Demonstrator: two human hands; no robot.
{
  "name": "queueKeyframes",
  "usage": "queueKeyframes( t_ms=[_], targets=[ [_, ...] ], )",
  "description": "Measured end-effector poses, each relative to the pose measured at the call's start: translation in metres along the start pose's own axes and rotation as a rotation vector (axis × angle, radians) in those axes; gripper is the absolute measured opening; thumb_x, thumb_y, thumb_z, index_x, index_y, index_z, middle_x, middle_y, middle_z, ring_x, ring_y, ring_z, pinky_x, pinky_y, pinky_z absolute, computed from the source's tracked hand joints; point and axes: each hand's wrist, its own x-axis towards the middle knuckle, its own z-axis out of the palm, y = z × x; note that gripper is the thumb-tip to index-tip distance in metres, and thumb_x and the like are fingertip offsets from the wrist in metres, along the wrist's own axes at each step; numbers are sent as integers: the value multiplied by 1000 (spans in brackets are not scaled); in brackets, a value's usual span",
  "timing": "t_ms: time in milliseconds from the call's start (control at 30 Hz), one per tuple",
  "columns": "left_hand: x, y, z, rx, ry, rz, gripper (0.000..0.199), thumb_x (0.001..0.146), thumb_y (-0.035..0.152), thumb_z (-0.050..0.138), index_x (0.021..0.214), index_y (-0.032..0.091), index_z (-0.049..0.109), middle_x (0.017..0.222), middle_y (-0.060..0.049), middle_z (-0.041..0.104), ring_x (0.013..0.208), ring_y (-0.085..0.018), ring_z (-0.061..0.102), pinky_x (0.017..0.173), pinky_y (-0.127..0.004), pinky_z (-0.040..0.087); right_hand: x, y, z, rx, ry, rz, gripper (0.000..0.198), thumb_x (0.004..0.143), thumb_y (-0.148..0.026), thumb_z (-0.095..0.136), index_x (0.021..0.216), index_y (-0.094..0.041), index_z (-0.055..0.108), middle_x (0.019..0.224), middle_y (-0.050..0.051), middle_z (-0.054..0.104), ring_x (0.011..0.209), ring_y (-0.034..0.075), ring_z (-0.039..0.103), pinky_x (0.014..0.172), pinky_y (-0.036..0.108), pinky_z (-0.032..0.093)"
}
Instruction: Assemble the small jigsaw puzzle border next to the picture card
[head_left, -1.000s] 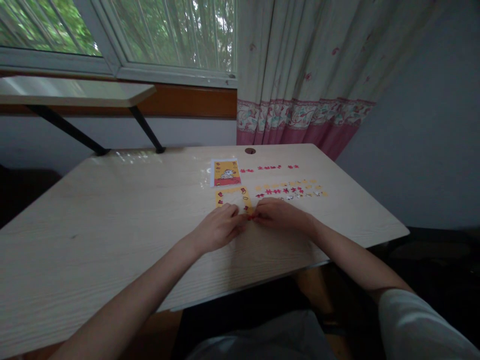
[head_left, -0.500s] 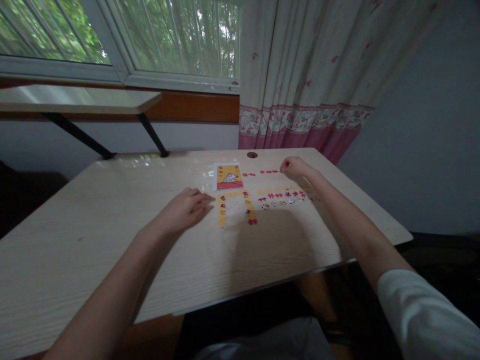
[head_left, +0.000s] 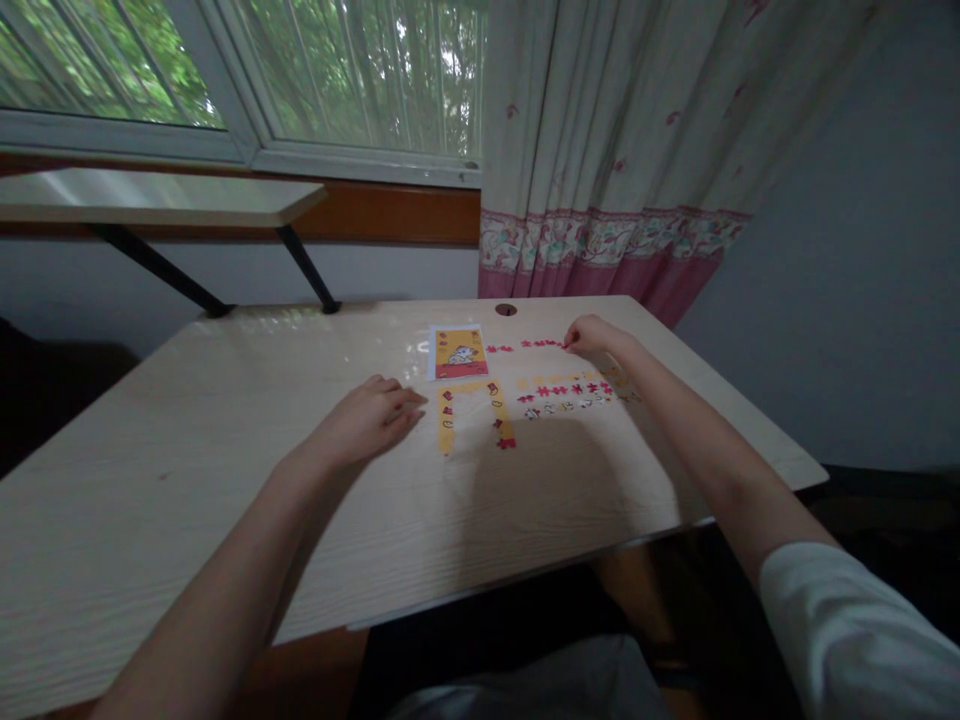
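Lift red pieces [head_left: 538, 343] singly with right hand [head_left: 594, 336], at two o'clock from puzzle border [head_left: 502, 414] (cannot tell if clamped); rest left hand [head_left: 370, 415], fingers parted, at nine.

Left hand [head_left: 379, 412] withdrawn from the lower right of the jigsaw border [head_left: 469, 387] to just left of it. Right hand [head_left: 595, 336] shifted to the far row of red jigsaw pieces [head_left: 544, 343]; row's right end now covered. Border's red lower-right piece [head_left: 508, 443] uncovered. Near rows' right ends partly hidden by right forearm [head_left: 679, 425].
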Motion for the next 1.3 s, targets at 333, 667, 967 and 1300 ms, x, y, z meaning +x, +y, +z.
queueKeyframes(
  t_ms=[333, 667, 967, 1300],
  targets=[
    [0, -2, 2, -19, 14, -6, 36, 93, 37, 45, 107, 16, 70, 94, -12, 68, 91, -25, 57, 84, -39, 45, -4, -12, 6, 110, 41, 134, 18, 81, -26, 67, 87, -12, 75, 88, 10, 74, 77, 16, 65, 68, 22, 43],
    [1, -2, 4, 38, -21, 24, 38, 94, 36, 42, 108, 17, 70, 92, -11, 68, 89, -25, 57, 82, -39, 45, -17, -12, 14, 215, -57, 247, 14, 76, -21, 66, 84, -11, 74, 81, 8, 73, 70, 15, 62, 61, 22, 43],
    [1, 8, -3, 52, -55, 14, 40, 95, 37, 39, 110, 16, 70, 93, -12, 68, 88, -24, 57, 82, -38, 45, -30, -21, 19, 272, 57, 181, 16, 78, -15, 65, 91, -12, 72, 92, 9, 73, 80, 15, 64, 70, 21, 44],
    [3, 25, -12, 60, -98, 101, 34, 92, 35, 43, 102, 17, 71, 87, -11, 68, 84, -24, 58, 78, -37, 46, -58, -74, 22, 789, 263, -73, 20, 80, -23, 63, 96, -11, 67, 82, 7, 69, 67, 11, 59, 61, 21, 45]
  ],
)
